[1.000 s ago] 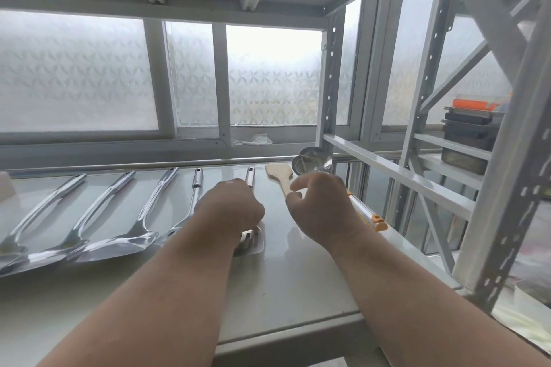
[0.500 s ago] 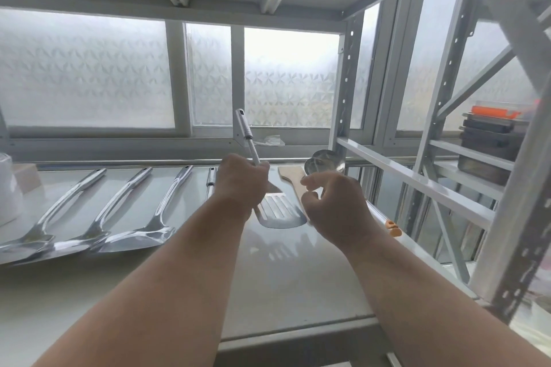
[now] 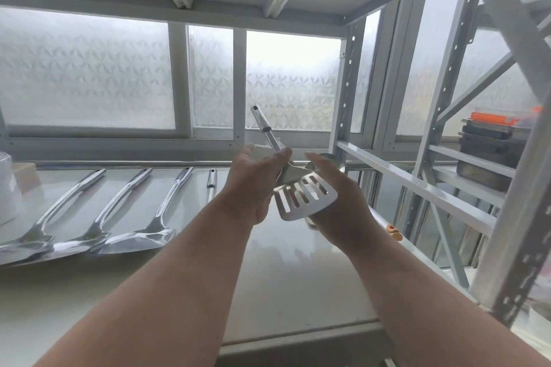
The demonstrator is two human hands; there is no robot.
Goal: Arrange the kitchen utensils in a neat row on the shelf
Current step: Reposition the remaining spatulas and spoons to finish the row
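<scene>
Slotted spatula (image 3: 301, 192) held above shelf (image 3: 283, 286).
Left hand (image 3: 256, 185) grips its neck, handle tilted up; right hand (image 3: 337, 197) open, fingers straight, behind blade.

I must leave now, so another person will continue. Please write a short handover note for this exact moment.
Left hand: holds the slotted spatula near its neck, lifted off the shelf, handle up.
Right hand: open, under the blade.
Done: three steel spatulas lie in a row at left, a fourth handle beside them.
Left: lay down the slotted spatula, then align the ladle behind the hands.
</scene>
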